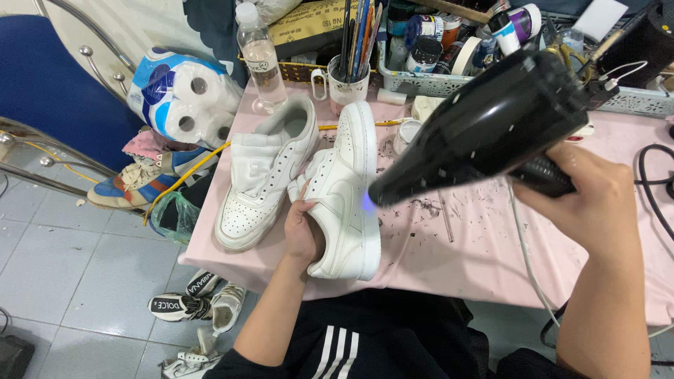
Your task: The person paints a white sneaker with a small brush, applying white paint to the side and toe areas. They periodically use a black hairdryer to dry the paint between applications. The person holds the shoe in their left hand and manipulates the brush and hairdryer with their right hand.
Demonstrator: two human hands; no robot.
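My left hand point(303, 231) grips a white sneaker point(347, 189) by its side, tilted on edge on the pink table cover point(449, 245). My right hand point(590, 193) holds a black hair dryer point(491, 126) by its handle, nozzle aimed at the sneaker's side, where a small blue-violet spot shows. A second white sneaker point(263, 175) lies just left of the held one, sole down.
A water bottle point(261, 60), a cup of brushes point(354, 56) and baskets of paint jars point(449, 49) line the table's back. Toilet rolls point(186, 98) and a coloured shoe point(133, 186) sit left. More shoes point(200, 305) lie on the tiled floor. Black cables point(656, 182) run at right.
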